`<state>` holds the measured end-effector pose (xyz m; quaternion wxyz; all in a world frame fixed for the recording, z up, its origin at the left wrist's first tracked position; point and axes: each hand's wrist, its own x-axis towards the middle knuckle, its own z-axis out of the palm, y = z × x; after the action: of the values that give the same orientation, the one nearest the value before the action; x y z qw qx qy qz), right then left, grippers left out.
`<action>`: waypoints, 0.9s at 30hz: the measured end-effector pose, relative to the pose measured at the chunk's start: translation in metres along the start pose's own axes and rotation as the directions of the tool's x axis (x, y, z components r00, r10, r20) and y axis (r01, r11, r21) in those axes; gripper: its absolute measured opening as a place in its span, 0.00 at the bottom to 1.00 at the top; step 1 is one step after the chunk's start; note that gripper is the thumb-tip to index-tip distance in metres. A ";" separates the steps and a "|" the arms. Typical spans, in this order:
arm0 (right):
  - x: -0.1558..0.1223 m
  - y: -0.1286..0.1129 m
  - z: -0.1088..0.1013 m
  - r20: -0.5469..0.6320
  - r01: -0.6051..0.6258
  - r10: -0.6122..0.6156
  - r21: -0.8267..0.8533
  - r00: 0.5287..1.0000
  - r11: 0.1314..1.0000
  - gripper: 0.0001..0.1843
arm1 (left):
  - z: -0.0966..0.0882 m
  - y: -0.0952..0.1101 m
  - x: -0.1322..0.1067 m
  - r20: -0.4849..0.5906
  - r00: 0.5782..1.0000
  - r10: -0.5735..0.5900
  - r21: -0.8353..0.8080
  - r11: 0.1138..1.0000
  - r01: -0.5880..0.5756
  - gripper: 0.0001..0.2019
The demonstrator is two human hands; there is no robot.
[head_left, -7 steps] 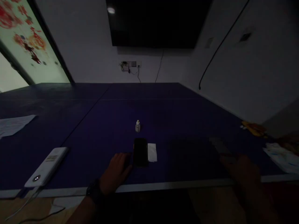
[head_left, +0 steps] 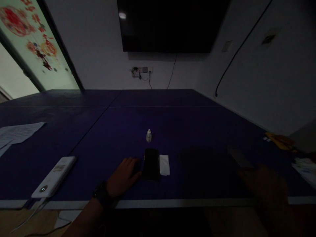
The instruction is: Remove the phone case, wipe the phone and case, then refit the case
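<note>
Phone (head_left: 151, 164) laid on table (head_left: 158, 118) near front edge.
Left hand (head_left: 124, 177) placed just beside phone, thumb spread from fingers; white tissue (head_left: 164, 165) set along phone's other side; small bottle (head_left: 148, 136) stood beyond; right hand (head_left: 265, 184) blurred near flat grey object (head_left: 239, 157), grip cannot be told.

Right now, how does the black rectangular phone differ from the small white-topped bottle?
The phone lies flat; the bottle stands upright. The phone is dark; the bottle is pale. The phone lies beside the bare left hand; the bottle stands farther away. Both rest on the dark blue table.
</note>
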<state>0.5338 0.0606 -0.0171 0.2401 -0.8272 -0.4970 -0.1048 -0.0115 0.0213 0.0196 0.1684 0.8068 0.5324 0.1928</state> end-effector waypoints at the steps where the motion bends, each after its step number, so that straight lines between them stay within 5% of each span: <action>1: -0.006 -0.021 -0.001 -0.001 0.052 -0.052 -0.017 0.999 0.998 0.41 | -0.004 -0.003 0.005 0.008 1.000 0.015 -0.005 1.000 -0.015 0.20; 3: -0.026 -0.074 -0.005 0.018 0.278 -0.283 0.122 0.959 0.953 0.35 | -0.010 -0.009 0.019 0.020 0.999 0.041 -0.022 0.999 -0.041 0.21; 7: -0.083 -0.189 -0.011 0.118 0.604 -0.720 0.462 0.684 0.650 0.27 | -0.011 -0.025 0.058 0.037 0.996 0.085 -0.087 0.993 -0.082 0.24; 10: -0.119 -0.243 -0.010 0.209 0.649 -0.845 0.558 0.492 0.516 0.43 | -0.002 -0.035 0.083 0.025 0.997 0.066 -0.117 0.991 -0.063 0.25; 12: -0.132 -0.261 -0.005 0.281 0.651 -0.857 0.560 0.432 0.512 0.57 | 0.006 -0.039 0.091 0.007 0.999 0.045 -0.138 0.990 -0.044 0.23; 16: -0.140 -0.268 0.008 0.343 0.621 -0.824 0.543 0.451 0.566 0.63 | 0.015 -0.041 0.092 -0.020 1.000 0.005 -0.245 0.970 -0.010 0.16; 20: -0.140 -0.263 0.017 0.262 0.599 -0.830 0.589 0.492 0.542 0.62 | 0.015 -0.037 0.089 -0.038 0.995 -0.094 -0.425 0.903 0.069 0.11; 27: -0.148 -0.269 0.019 0.215 0.465 -0.802 0.719 0.558 0.516 0.61 | 0.020 -0.015 0.079 0.020 0.969 -0.245 -0.800 0.577 0.162 0.18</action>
<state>0.2260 0.0609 -0.0156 0.2780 -0.4482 -0.8257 0.2003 0.0141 0.0987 0.0057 0.5059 0.5706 0.4867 0.4261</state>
